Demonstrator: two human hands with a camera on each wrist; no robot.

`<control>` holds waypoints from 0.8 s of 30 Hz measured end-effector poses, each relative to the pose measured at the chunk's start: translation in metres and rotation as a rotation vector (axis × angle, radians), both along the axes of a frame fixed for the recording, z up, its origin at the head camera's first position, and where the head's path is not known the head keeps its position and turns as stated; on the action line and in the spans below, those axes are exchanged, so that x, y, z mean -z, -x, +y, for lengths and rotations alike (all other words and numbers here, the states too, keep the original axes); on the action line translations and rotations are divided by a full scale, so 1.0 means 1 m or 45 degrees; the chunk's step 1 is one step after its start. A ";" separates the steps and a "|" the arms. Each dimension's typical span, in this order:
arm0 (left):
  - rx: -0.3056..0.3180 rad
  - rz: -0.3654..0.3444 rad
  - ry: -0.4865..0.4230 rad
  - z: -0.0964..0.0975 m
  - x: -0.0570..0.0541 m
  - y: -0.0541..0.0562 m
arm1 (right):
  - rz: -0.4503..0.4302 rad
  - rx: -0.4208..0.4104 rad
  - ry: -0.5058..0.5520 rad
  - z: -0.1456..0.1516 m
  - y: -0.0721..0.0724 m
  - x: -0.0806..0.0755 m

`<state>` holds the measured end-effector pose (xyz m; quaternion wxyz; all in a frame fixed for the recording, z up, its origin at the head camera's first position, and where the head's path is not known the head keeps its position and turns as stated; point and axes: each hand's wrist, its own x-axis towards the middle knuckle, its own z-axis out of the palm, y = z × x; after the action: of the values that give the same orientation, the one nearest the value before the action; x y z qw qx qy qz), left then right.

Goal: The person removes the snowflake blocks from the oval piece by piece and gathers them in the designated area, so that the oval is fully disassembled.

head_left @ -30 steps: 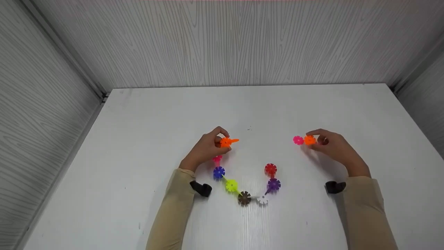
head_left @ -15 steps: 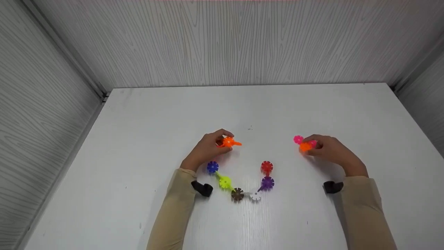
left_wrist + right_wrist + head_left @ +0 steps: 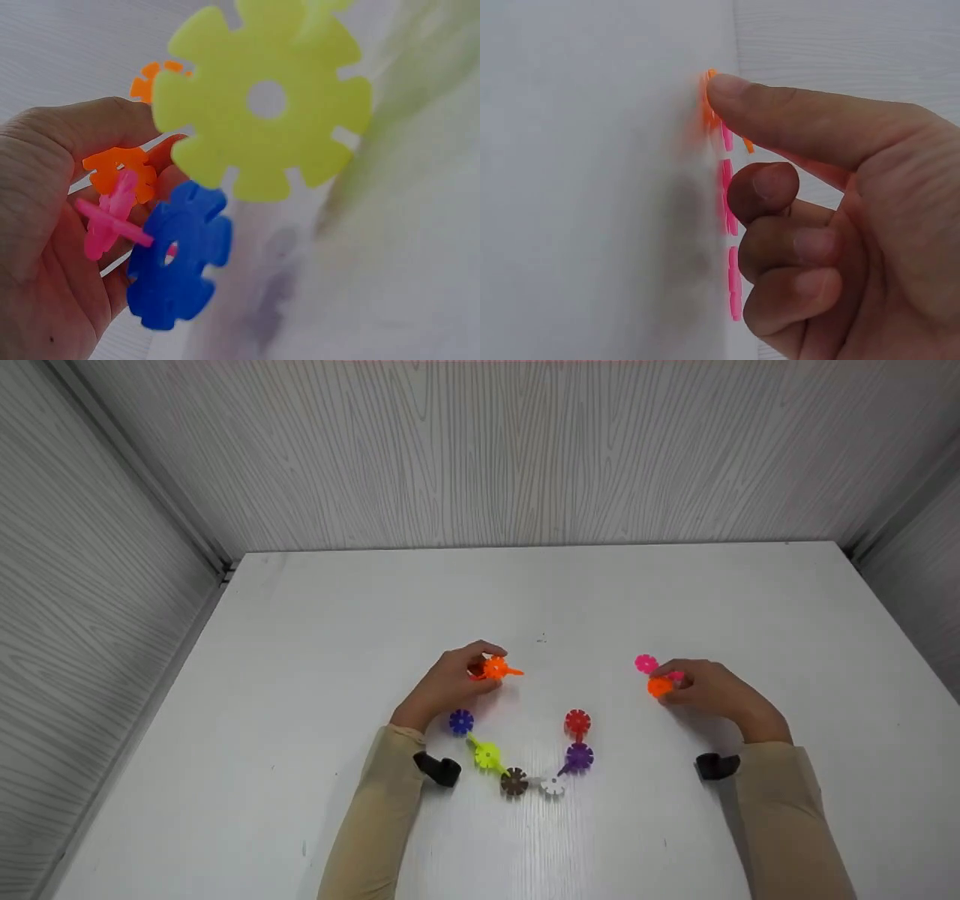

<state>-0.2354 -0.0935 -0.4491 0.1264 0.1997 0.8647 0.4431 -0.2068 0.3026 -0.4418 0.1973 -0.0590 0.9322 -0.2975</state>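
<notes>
My left hand (image 3: 450, 681) pinches an orange notched disc (image 3: 495, 667) at one end of a chain of interlocking plastic discs. Below it the chain curves through a blue disc (image 3: 461, 722), a yellow-green disc (image 3: 262, 150), a brown disc (image 3: 514, 782), a white disc (image 3: 553, 786), a purple disc (image 3: 579, 757) and a red disc (image 3: 577, 723). A pink disc (image 3: 112, 217) links orange to blue in the left wrist view. At the right, my right hand (image 3: 712, 688) pinches a loose orange disc (image 3: 659, 687) between thumb and fingers.
Two loose pink discs lie by the right hand: one pink disc (image 3: 646, 663) to its left, another pink disc (image 3: 676, 676) partly hidden under the fingers. The white table (image 3: 360, 600) meets a wood-grain back panel (image 3: 525, 450) and side panels.
The right hand has moved towards the person, bringing its orange disc down from between the pink discs. The left hand has shifted slightly right, and the chain has slid slightly left.
</notes>
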 end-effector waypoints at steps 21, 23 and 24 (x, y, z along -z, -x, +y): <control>-0.050 -0.031 -0.051 -0.002 -0.003 -0.001 | 0.139 0.006 0.072 -0.009 0.003 -0.002; -0.066 -0.018 -0.061 -0.001 -0.004 -0.001 | 0.156 0.008 0.076 -0.009 0.003 -0.003; -0.075 -0.009 -0.065 -0.001 -0.004 -0.001 | 0.165 0.010 0.078 -0.009 0.003 -0.003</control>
<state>-0.2347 -0.0944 -0.4447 0.1112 0.1756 0.8582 0.4693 -0.2095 0.2935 -0.4385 0.1336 -0.0805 0.9337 -0.3223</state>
